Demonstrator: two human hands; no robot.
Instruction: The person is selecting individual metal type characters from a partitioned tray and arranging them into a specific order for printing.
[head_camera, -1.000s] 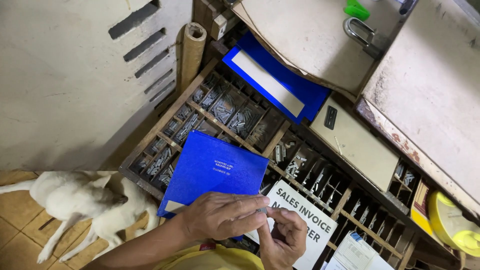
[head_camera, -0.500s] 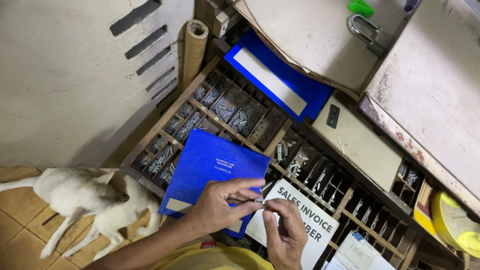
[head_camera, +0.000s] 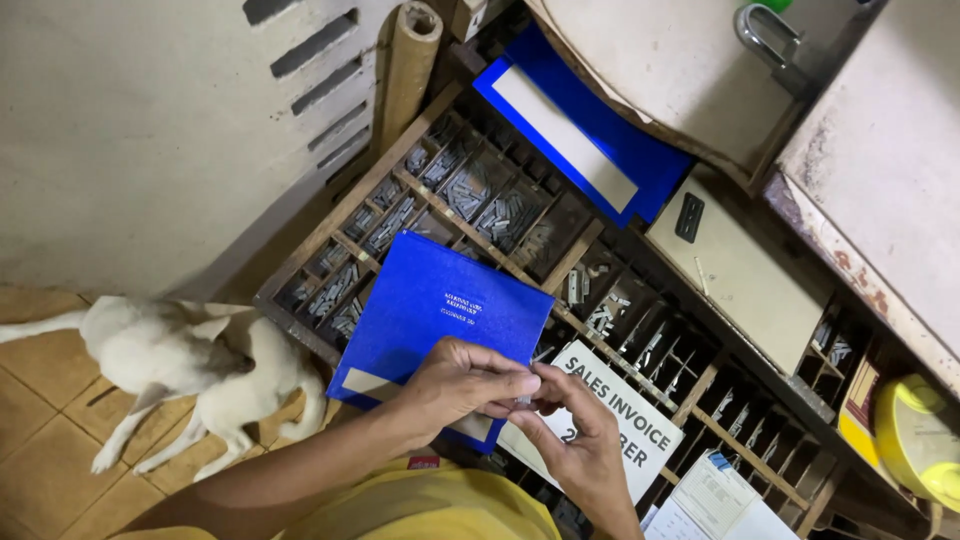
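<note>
I pinch a small metal piece (head_camera: 527, 398) between the fingertips of both hands; it is nearly hidden, so I cannot tell its shape. My left hand (head_camera: 462, 381) comes in from the left, thumb and fingers closed together on the piece. My right hand (head_camera: 578, 447) rises from below, its fingertips closed on the same spot and touching my left ones. The piece sits just above the near right corner of a blue booklet (head_camera: 440, 320), which lies over the near part of a wooden tray (head_camera: 330, 225) split into many small compartments holding grey metal bits. Under my right hand lies a white printed sheet (head_camera: 625, 420). Farther off, a second blue folder (head_camera: 590, 125) with a white strip leans at the tray's far edge, beside a cardboard tube (head_camera: 410, 65). On the tiled floor to the left lies a white dog (head_camera: 175, 360).
</note>
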